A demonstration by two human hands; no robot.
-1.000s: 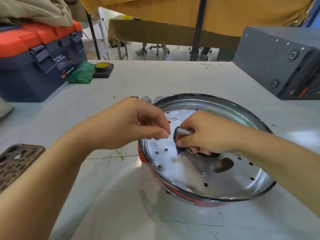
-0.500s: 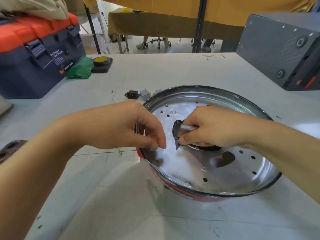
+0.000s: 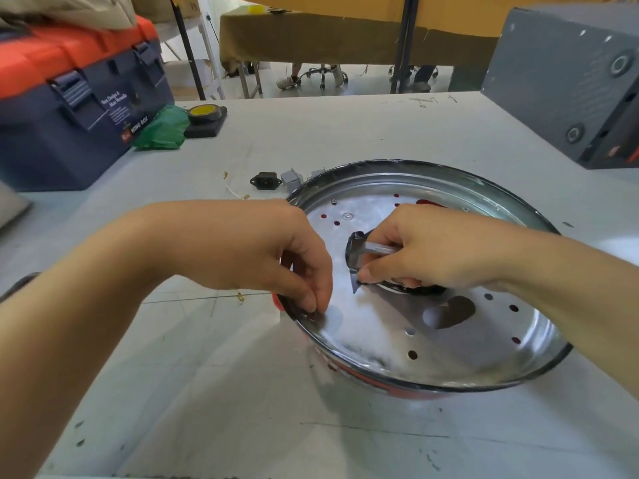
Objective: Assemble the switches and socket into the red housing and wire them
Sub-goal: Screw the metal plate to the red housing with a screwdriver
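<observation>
The red housing (image 3: 408,392) stands on the table with a perforated metal plate (image 3: 380,326) inside its dark rim. At the plate's centre my right hand (image 3: 439,250) pinches a black part (image 3: 355,252) with a clear stub on it. My left hand (image 3: 276,250) reaches over the left rim. Its curled fingertips pinch at a small dark piece (image 3: 314,316) on the plate, mostly hidden. Beyond the rim lie the black socket (image 3: 265,180), grey switches (image 3: 292,179) and a white wire (image 3: 235,192) with gold terminals.
A navy and orange toolbox (image 3: 76,98) stands at the back left, with a green cloth (image 3: 162,129) and a yellow tape roll (image 3: 204,112) beside it. A grey box (image 3: 567,77) fills the back right. A loose gold terminal (image 3: 240,297) lies left of the housing.
My left hand has moved down and away from the right hand to the plate's left rim. The view has tilted, uncovering the socket and switches. My right hand keeps its hold.
</observation>
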